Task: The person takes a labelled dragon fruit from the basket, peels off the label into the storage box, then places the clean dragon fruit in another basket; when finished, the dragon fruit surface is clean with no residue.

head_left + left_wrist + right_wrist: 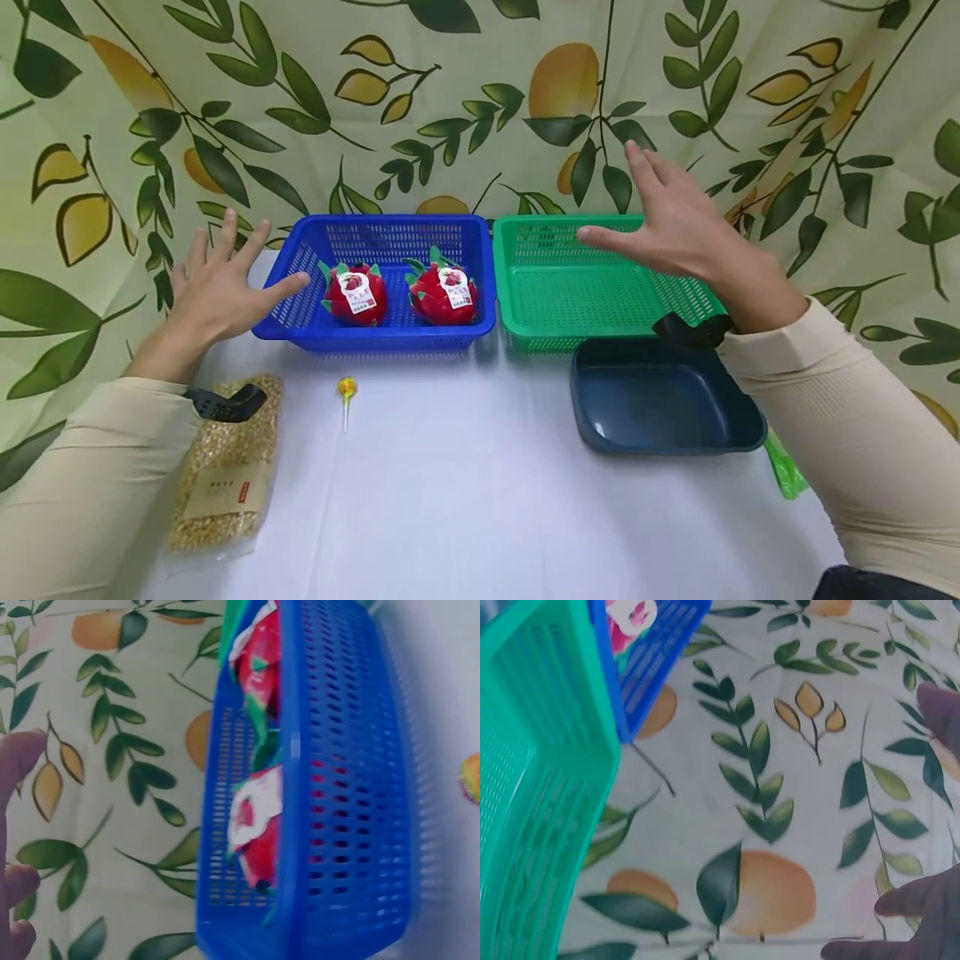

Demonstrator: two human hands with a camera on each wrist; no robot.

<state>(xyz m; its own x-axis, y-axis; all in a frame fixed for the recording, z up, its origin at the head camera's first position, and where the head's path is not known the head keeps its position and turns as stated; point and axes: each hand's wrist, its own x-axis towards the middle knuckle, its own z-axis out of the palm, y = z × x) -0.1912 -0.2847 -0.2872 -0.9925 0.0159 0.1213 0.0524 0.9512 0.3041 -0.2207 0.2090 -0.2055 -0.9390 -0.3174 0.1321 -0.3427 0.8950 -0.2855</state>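
Observation:
In the head view my left hand (pixel 225 287) hovers with spread fingers just left of the blue basket (pixel 375 336), holding nothing. Two red dragon fruits with green tips and white labels lie inside that basket, the left dragon fruit (pixel 360 310) and the right dragon fruit (pixel 431 300). Over the back right part of the green basket (pixel 570 308) my right hand (pixel 675 221) is raised, fingers extended and thumb pointing left, with nothing in its grasp. In the left wrist view, fingertips (pixel 22 885) show at the left edge, apart from the blue basket (pixel 296 825).
A dark blue tray (pixel 660 408) stands in front of the green basket, partly under the right forearm. A yellow lollipop (pixel 347 387) and a bag of grains (pixel 232 458) lie on the white table (pixel 450 483). Green plastic (pixel 786 467) shows at right. Patterned cloth (pixel 465 75) hangs behind.

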